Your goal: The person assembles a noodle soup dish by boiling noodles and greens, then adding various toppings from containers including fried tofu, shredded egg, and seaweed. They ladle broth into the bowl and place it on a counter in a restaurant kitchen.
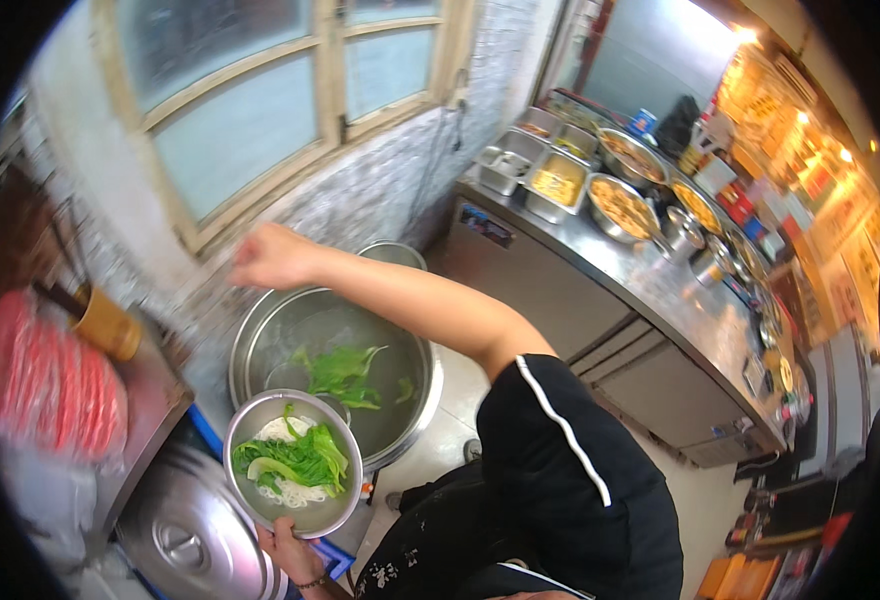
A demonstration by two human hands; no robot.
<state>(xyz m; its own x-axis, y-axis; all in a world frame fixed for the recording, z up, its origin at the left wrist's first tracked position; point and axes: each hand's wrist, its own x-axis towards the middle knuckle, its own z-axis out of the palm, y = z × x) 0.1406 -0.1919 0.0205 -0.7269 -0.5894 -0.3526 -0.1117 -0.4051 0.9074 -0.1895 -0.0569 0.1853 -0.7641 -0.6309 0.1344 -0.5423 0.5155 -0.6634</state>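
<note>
Kitchen walls of pale rough tile and a wood-framed window point(260, 110) fill the upper left, with a long steel counter point(660, 290) running off to the right under trays and bowls of food point(620, 205); below the window stands a large steel pot point(335, 365) of water with a few green leaves floating in it; just in front of that pot, toward the person and overlapping its near rim in the view, sits a smaller steel bowl point(295, 462) holding white noodles topped with leafy greens point(295, 460); the left hand point(288, 550) is under the bowl's near edge, fingers curled up against its rim, so it appears to be carrying the bowl from below; the right hand point(270, 255) is stretched out on a long bare forearm across the far side of the pot, up near the window sill and blurred, so whether its fingers are spread or closed on something cannot be told; the bowl therefore lies close in and to the person's left, touching the left hand, while the right hand is well apart from it, beyond the pot and higher in the view; the pot lies between the two hands; a domed steel lid point(190, 540) rests just left of the bowl, and a red plastic bag point(45, 385) lies further left on a dark shelf
</note>
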